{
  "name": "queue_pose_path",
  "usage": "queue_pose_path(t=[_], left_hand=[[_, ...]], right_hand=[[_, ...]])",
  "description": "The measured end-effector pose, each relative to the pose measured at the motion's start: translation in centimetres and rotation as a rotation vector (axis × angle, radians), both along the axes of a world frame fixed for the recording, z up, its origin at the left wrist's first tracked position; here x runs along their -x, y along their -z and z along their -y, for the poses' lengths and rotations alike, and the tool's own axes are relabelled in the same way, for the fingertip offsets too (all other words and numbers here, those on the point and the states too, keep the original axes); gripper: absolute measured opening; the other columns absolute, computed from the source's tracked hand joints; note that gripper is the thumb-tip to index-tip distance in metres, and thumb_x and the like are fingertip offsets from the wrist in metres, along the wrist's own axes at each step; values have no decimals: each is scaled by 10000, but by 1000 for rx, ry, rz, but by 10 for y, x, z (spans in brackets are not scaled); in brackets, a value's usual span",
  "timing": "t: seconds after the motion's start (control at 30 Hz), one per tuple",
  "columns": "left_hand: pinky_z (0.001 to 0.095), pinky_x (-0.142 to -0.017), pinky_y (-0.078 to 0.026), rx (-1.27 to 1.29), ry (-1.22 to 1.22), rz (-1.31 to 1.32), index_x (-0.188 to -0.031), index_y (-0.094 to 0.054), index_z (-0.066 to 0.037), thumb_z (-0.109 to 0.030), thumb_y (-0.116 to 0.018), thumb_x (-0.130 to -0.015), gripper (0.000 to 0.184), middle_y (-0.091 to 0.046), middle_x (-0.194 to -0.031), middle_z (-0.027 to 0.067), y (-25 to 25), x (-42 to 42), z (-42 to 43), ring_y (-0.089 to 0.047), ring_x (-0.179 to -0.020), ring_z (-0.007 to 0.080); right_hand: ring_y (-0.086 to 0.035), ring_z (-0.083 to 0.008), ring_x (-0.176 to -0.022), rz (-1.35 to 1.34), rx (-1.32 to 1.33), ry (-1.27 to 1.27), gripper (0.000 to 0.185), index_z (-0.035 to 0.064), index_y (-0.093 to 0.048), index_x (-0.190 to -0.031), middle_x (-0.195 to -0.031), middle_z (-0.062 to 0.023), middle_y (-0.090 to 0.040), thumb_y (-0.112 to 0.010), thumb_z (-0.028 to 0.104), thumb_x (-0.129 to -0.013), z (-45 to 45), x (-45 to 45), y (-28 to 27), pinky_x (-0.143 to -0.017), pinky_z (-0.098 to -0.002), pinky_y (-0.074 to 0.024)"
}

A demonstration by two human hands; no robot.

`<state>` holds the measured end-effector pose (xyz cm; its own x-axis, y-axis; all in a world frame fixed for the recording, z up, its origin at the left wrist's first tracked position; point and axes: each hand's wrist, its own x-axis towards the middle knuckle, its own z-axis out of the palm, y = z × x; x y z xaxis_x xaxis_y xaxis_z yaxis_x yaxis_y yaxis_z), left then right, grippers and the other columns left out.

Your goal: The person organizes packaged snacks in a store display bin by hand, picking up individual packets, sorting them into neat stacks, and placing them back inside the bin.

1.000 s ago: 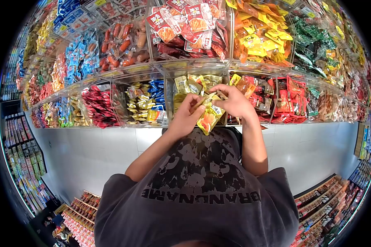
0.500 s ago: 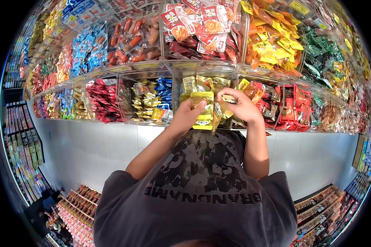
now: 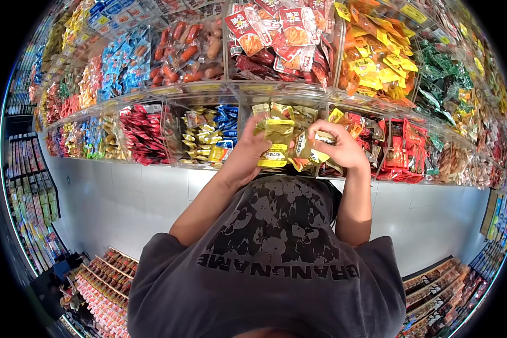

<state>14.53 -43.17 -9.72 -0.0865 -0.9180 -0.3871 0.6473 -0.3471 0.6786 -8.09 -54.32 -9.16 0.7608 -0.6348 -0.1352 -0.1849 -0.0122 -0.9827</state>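
My left hand (image 3: 248,153) is closed at the edge of a yellow snack packet (image 3: 277,138), which has a glossy gold upper part and a bright yellow label below. A second gold-green snack packet (image 3: 302,153) hangs tilted from my right hand (image 3: 343,147), pinched between thumb and fingers. Both packets are over the front of a clear bin that holds similar gold packets (image 3: 281,111). My hands and the two packets hide much of that bin.
Left of my hands are bins of yellow and blue packets (image 3: 208,132) and dark red packets (image 3: 142,132). To the right lie red packets (image 3: 405,143). An upper row holds sausages (image 3: 187,50), red-white packets (image 3: 298,28) and yellow-orange packets (image 3: 377,62). Pale floor (image 3: 146,191) shows below.
The yellow packet in my left hand has turned, so its dense printed panel no longer faces me. My right hand has shifted right and slightly down with its packet, widening the gap.
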Motion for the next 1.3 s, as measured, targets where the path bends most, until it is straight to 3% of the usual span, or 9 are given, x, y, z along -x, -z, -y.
queue_pose_path(t=[0.03,0.17,0.57,0.67,0.8,0.9,1.13,1.17,1.3], left_hand=[[415,-971,-569,-68,79,-83,-1493,-345,-51,45,-413,-961,545,-492,-1421,239,0,-5,0,-624,-1209,300],[368,-1070,-497,-165,147,-405,-1487,-365,66,139,-356,-870,621,-500,-1448,203,-13,-10,0,-574,-1285,272],[325,-1158,-369,158,347,-131,-1595,-141,3,173,-597,-830,906,-381,-1570,117,-11,-21,-22,-433,-1406,169],[317,-1152,-369,215,412,-4,-1587,-221,-21,119,-629,-882,827,-355,-1588,99,-9,-18,-21,-428,-1396,144],[319,-1116,-392,138,418,337,-1430,-540,-56,-28,-558,-1011,421,-366,-1584,94,5,-21,-15,-463,-1355,166],[386,-1144,-321,445,202,731,-1323,-603,-12,-165,-496,-1059,323,-386,-1541,110,8,-22,-9,-383,-1403,224],[382,-1158,-284,530,456,625,-1281,-622,17,-180,-510,-1037,333,-429,-1489,135,3,-27,2,-348,-1422,251],[349,-1078,-386,539,485,649,-1310,-595,21,-167,-512,-1029,348,-536,-1374,105,3,-26,4,-479,-1285,188],[243,-843,-482,295,565,436,-1326,-567,9,-151,-490,-1045,332,-656,-1068,-10,6,-22,7,-557,-951,37]], right_hand=[[-573,-122,-1010,-7,9,6,136,25,-617,-993,-980,-3,-635,-680,-14,-880,0,0,1,-978,-291,-431],[-571,-121,-1008,-10,-5,2,132,25,-616,-988,-977,-3,-634,-688,-2,-881,-1,0,2,-972,-289,-430],[-578,-123,-1005,4,-11,43,131,23,-621,-995,-985,-9,-644,-687,-2,-884,-4,9,-7,-960,-289,-437],[-582,-129,-998,18,11,22,135,24,-624,-998,-982,-13,-644,-690,0,-883,-5,9,-8,-958,-292,-441],[-585,-134,-989,-12,68,-2,137,21,-625,-999,-973,-19,-645,-693,4,-882,-7,11,-11,-953,-295,-446],[-569,-123,-957,13,98,-41,131,19,-620,-980,-956,-15,-617,-685,-17,-873,-8,11,-17,-907,-289,-450],[-580,-121,-976,70,-31,-99,147,14,-630,-1003,-970,-25,-645,-702,39,-877,-8,12,-23,-933,-286,-454],[-578,-117,-975,106,-68,-123,158,15,-631,-1004,-976,-24,-644,-710,49,-872,-6,11,-23,-929,-284,-454],[-568,-118,-1009,174,-82,-120,189,19,-628,-1029,-1023,-26,-640,-688,40,-851,3,8,-16,-945,-293,-450]])
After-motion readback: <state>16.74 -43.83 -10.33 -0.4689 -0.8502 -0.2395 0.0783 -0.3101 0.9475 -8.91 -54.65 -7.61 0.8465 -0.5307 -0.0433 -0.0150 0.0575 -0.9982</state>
